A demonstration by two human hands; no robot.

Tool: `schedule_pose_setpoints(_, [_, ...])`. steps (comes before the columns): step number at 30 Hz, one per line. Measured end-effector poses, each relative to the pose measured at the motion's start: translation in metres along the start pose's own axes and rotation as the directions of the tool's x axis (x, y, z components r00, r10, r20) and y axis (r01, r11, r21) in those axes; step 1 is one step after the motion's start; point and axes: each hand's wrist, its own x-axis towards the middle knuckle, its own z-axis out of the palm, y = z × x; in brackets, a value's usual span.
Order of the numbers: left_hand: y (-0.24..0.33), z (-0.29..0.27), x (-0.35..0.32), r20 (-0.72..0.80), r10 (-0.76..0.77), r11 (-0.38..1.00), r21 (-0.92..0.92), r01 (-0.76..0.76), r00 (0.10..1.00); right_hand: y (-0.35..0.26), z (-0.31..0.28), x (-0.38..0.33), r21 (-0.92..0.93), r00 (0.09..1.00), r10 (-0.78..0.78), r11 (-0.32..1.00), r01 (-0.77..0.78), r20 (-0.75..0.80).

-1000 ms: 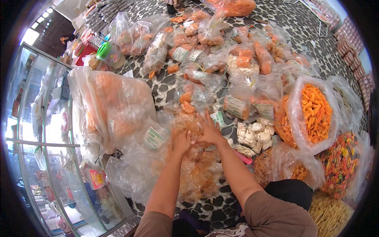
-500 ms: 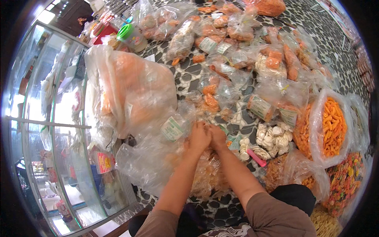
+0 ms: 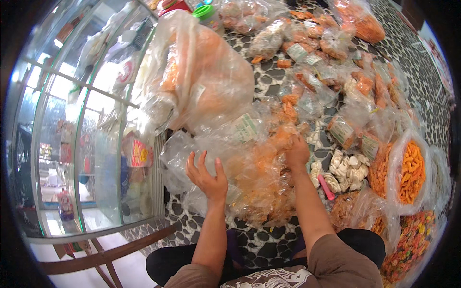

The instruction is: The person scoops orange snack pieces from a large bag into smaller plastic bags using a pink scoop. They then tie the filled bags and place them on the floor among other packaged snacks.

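Observation:
My left hand (image 3: 208,177) is raised with its fingers spread and nothing in them, above clear empty plastic bags (image 3: 177,152). My right hand (image 3: 297,152) is closed on a small clear plastic bag of orange snacks (image 3: 277,142), its fingertips partly hidden. Below and between both hands lies a heap of orange-brown snack packets (image 3: 259,197) in crinkled clear plastic. A bag with a pale green-and-white label (image 3: 244,128) rests just beyond them. Right of my right hand are white round chips (image 3: 348,170) and a pink-handled tool (image 3: 326,187).
A glass display case (image 3: 96,139) stands along the left. A large bag of orange snacks (image 3: 206,77) leans beside it. Several filled bags (image 3: 307,53) cover the patterned floor ahead. At right, an opened bag holds orange stick snacks (image 3: 412,165), with multicoloured snacks (image 3: 408,240) nearer me.
My hands, together before, are now apart. The left has moved left and spread its fingers; the right has moved right, holding the small bag. The view has shifted left.

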Motion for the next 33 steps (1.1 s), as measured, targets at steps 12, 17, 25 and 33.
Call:
schedule_pose_setpoints(12, [0.082,0.022,0.016,0.995,-0.007,0.236,-0.091,0.967,0.096,-0.037,-0.059,0.039,0.478,0.875,0.117,0.867,0.141,-0.470])
schedule_pose_setpoints(17, [0.120,0.086,-0.009,0.992,0.082,0.081,-0.101,0.992,0.094,-0.062,-0.082,0.010,0.393,0.894,-0.152,0.857,0.332,-0.422])
schedule_pose_setpoints(25, [0.120,0.120,-0.030,0.956,0.155,0.171,-0.275,0.946,0.250,-0.075,-0.102,-0.029,0.425,0.955,-0.232,0.857,0.290,-0.185])
schedule_pose_setpoints(33, [0.108,0.080,0.027,0.976,0.210,0.349,-0.025,0.937,-0.052,-0.020,-0.101,0.023,0.844,0.957,0.064,0.457,-0.280,0.283])
